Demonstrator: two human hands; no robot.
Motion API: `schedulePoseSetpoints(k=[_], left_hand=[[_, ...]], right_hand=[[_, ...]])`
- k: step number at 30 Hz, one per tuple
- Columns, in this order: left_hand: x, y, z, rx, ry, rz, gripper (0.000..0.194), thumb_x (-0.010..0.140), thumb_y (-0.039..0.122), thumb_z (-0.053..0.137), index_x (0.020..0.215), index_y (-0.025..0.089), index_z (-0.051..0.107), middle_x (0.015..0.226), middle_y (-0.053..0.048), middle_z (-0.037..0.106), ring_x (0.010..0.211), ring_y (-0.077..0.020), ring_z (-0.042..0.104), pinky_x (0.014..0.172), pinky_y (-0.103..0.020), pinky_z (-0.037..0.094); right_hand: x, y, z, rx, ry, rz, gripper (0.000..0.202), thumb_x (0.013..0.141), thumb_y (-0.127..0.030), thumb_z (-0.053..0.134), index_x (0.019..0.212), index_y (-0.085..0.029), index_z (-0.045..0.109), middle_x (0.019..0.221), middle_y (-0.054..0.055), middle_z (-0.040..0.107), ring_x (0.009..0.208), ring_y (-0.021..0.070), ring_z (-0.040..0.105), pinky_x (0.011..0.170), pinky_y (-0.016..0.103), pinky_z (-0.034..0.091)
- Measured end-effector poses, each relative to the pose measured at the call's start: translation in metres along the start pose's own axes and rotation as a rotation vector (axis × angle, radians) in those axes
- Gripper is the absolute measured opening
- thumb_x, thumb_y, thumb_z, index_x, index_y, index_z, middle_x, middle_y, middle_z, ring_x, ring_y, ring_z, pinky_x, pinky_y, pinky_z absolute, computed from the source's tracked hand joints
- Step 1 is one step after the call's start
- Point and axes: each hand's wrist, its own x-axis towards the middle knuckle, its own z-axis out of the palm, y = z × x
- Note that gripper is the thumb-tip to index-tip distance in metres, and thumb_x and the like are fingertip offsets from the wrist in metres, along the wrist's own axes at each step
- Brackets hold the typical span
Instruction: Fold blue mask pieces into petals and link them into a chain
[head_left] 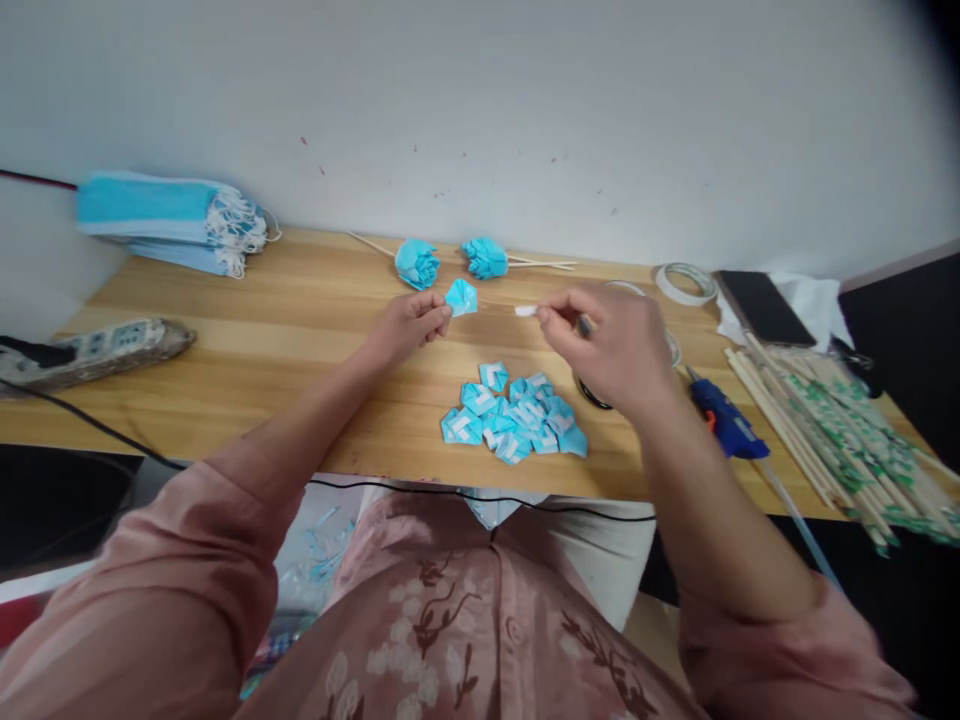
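My left hand [415, 322] is closed in a pinch on one edge of a folded light-blue petal [461, 297], held above the table. A little to the right, my right hand [611, 340] pinches a short white strip [526, 311], apart from the petal. A small dark thing also shows between its fingers; I cannot tell what it is. Below both hands lies a loose pile of folded blue pieces [517, 415], most with white strips on them. Behind the petal rest two blue flowers on thin sticks, the left flower [417, 263] and the right flower [486, 258].
A stack of blue masks [176, 220] and a power strip [97, 350] are on the left. On the right are a tape roll [685, 284], a phone [765, 307], a blue glue gun [727, 418] and bundled wooden sticks [847, 440]. A black cable [480, 494] runs along the front edge.
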Motion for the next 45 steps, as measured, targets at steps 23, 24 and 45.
schedulePoseSetpoints(k=[23,24,45], left_hand=[[-0.041,0.031,-0.045,1.105,0.146,0.192,0.024,0.088,0.031,0.061,0.071,0.017,0.068,0.066,-0.003,0.061,0.064,-0.0151,0.047,0.06,-0.029,0.026],[-0.05,0.038,-0.036,1.097,0.071,0.249,0.023,0.091,0.031,0.059,0.076,0.017,0.07,0.071,-0.004,0.065,0.068,-0.016,0.051,0.061,-0.029,0.028],[-0.075,0.018,0.016,0.888,-0.623,0.589,0.014,0.095,0.023,0.062,0.106,0.021,0.071,0.099,-0.007,0.068,0.095,-0.0207,0.062,0.078,-0.028,0.04]], right_hand=[[-0.218,0.012,0.071,-0.304,-1.004,0.037,0.017,0.093,-0.009,0.053,0.097,-0.016,0.068,0.105,0.011,0.072,0.097,0.0232,0.07,0.072,0.027,0.046],[-0.218,0.011,0.075,-0.292,-1.009,0.035,0.017,0.094,-0.011,0.052,0.096,-0.016,0.069,0.103,0.011,0.072,0.097,0.0234,0.069,0.073,0.028,0.046],[-0.138,-0.028,-0.024,0.168,-0.827,-0.116,0.031,0.105,-0.033,0.047,0.125,-0.022,0.067,0.106,0.007,0.076,0.09,0.022,0.074,0.072,0.03,0.053]])
